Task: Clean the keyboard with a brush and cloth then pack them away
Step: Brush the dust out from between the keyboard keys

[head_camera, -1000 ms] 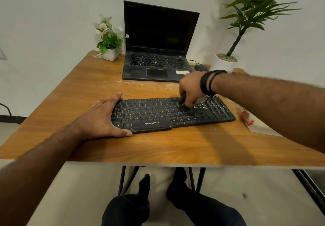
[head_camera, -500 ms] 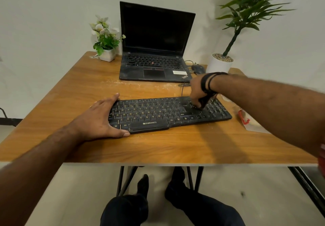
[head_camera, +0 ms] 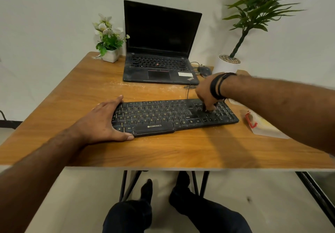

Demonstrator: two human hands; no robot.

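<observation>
A black keyboard point(head_camera: 168, 116) lies across the middle of the wooden table point(head_camera: 163, 151). My left hand point(head_camera: 103, 122) lies flat over its left end, thumb along the front edge. My right hand point(head_camera: 205, 94) is over the keyboard's right part, fingers curled round a small dark brush point(head_camera: 208, 108) whose tip touches the keys. The brush is mostly hidden by the hand. A clear pouch with a red clip point(head_camera: 253, 122) lies on the table to the right of the keyboard. No cloth can be made out.
An open black laptop point(head_camera: 159, 64) stands behind the keyboard, with a mouse point(head_camera: 204, 70) and its cable at its right. A small flower pot point(head_camera: 109, 55) sits at the back left, a tall potted plant point(head_camera: 228, 64) at the back right. Pale dust streaks the table.
My right hand has moved with the brush from the keyboard's middle to its right part. My left hand has stayed on the left end.
</observation>
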